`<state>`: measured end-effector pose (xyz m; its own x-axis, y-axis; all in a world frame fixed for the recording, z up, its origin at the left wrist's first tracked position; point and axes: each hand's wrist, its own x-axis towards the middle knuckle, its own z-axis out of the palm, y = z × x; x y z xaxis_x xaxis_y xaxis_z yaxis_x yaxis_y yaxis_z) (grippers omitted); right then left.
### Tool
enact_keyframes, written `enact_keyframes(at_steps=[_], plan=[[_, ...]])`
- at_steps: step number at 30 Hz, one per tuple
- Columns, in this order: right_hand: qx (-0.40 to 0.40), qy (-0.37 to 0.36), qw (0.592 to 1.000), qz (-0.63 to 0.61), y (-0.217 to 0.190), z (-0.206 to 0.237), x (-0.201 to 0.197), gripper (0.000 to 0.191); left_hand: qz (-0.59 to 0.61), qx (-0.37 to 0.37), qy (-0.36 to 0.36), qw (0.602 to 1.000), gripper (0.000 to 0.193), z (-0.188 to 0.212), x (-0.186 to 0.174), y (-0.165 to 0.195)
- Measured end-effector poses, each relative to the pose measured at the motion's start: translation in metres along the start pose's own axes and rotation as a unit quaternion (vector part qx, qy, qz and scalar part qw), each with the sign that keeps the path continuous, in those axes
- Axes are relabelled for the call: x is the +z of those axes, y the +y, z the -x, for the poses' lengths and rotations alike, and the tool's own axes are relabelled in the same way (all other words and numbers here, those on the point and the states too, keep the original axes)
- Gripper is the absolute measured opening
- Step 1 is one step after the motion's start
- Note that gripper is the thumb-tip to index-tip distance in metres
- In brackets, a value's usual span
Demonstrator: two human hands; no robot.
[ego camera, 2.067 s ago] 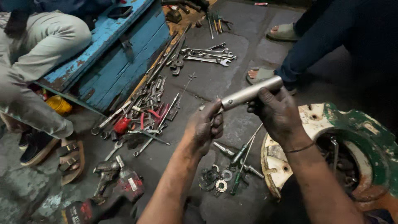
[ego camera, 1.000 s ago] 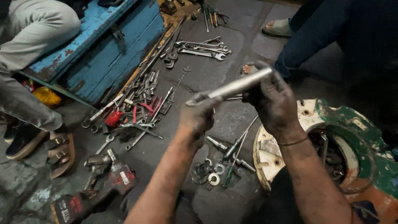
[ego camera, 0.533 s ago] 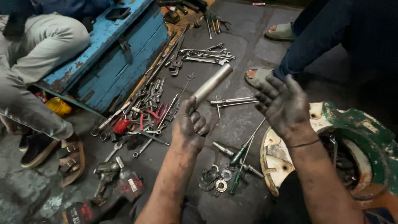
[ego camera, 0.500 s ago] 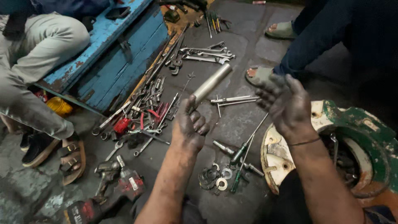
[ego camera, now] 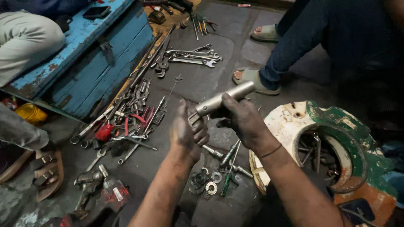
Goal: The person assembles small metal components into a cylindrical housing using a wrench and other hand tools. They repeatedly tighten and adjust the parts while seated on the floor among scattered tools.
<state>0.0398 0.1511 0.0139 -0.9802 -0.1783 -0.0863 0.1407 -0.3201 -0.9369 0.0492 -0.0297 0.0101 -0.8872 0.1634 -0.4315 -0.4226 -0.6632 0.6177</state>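
Right hand (ego camera: pixel 244 122) gripping metal tube (ego camera: pixel 225 98) mid-length, fingers wrapping around it. Left hand (ego camera: pixel 187 130) closing fingers (ego camera: pixel 201 131) on tube's lower end. Tube tilting up-right, hovering above floor (ego camera: pixel 235 46), over scattered wrenches (ego camera: pixel 191 56).

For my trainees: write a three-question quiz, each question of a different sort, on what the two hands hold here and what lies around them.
1. True or false: both hands grip the metal tube.
2. Which lies nearest below the left hand? A) washers B) blue toolbox C) open-ended spanners
3. Fill in: the right hand wears a thin ____ at the wrist.

Key: 1 true; 2 A; 3 band.
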Motion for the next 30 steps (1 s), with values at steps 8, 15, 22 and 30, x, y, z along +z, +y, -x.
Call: enact_keyframes(at_steps=[8, 15, 22, 30], plan=[[-0.070, 0.026, 0.996, 0.046, -0.013, 0.003, 0.001, 0.036, -0.097, -0.021, 0.008, 0.995, 0.041, 0.006, 0.009, 0.005], [-0.077, 0.011, 0.997, 0.024, 0.003, 0.005, 0.012, 0.037, -0.059, -0.011, -0.002, 0.998, 0.048, 0.006, 0.011, 0.005], [-0.108, 0.021, 0.994, -0.023, 0.012, 0.008, 0.022, 0.047, -0.094, 0.045, 0.037, 0.994, 0.038, 0.009, 0.010, 0.001], [-0.163, 0.061, 0.985, 0.004, 0.029, 0.005, 0.030, 0.054, -0.103, 0.027, 0.063, 0.992, 0.040, 0.004, 0.004, -0.002]])
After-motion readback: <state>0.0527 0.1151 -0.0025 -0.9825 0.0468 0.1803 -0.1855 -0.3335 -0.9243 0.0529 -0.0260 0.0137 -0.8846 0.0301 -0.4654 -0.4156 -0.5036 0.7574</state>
